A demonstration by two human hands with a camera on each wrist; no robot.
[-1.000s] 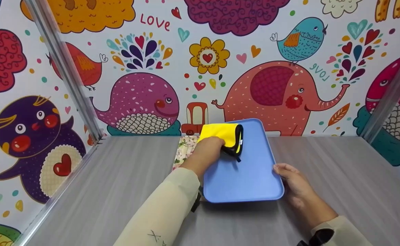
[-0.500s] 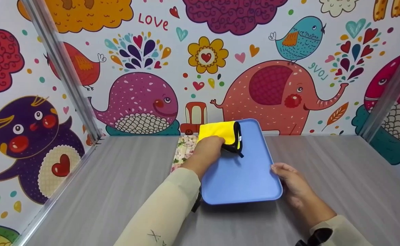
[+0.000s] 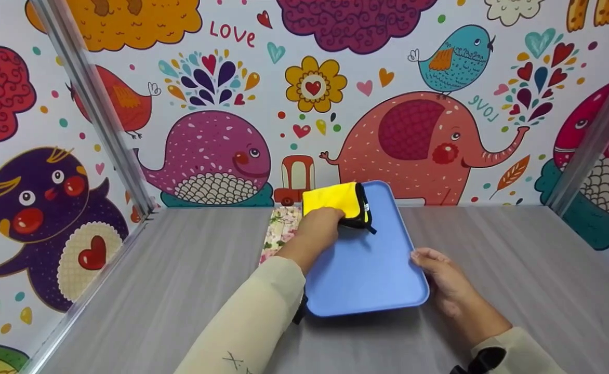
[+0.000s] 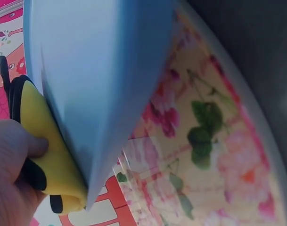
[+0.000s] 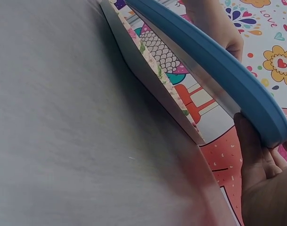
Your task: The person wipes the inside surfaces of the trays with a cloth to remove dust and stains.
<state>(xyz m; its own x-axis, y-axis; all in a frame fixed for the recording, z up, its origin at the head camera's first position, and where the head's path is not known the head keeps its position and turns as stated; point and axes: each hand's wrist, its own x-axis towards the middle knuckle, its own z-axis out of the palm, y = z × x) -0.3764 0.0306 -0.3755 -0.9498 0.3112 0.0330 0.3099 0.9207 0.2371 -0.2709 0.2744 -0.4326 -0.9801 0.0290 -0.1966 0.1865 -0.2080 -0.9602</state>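
Note:
My left hand (image 3: pixel 319 228) grips a folded yellow cloth (image 3: pixel 330 200) with black edging against the far left part of a blue tray (image 3: pixel 369 280). In the left wrist view the thumb lies over the cloth (image 4: pixel 58 160), which meets the tray face. My right hand (image 3: pixel 445 275) holds the tray by its right rim. From the right wrist, the tray (image 5: pixel 218 61) is seen raised and tilted, fingers beneath it and thumb mostly out of sight. Under its left side lies a flat floral-patterned piece (image 3: pixel 281 231), partly hidden by the tray and my left arm.
The grey tabletop (image 3: pixel 190 249) runs out on both sides of the tray. Behind it stands a wall (image 3: pixel 315 31) printed with cartoon animals, and metal posts (image 3: pixel 96 114) mark the corners.
The cloth has shifted slightly toward the tray's far edge with my left hand. The tray's near edge has come a little nearer, and my right hand keeps its hold.

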